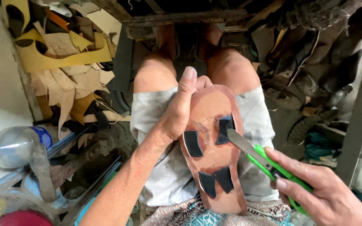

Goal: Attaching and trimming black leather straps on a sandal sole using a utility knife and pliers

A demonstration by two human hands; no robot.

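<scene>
A brown leather sandal sole (213, 125) rests on my lap with its underside up, and several black strap ends (192, 143) are stuck onto it. My left hand (180, 109) grips the sole's left edge, thumb stretched up along the toe end. My right hand (320, 190) holds a green utility knife (269, 164) by the handle. Its blade tip (234, 135) touches the black strap end on the right side of the sole.
Tan and yellow leather offcuts (65, 62) pile up at the upper left. A clear plastic bottle (16, 143) lies at the left beside metal tools (78, 157). Dark shoe parts and scraps (311, 79) crowd the right. A wooden frame (181, 17) stands beyond my knees.
</scene>
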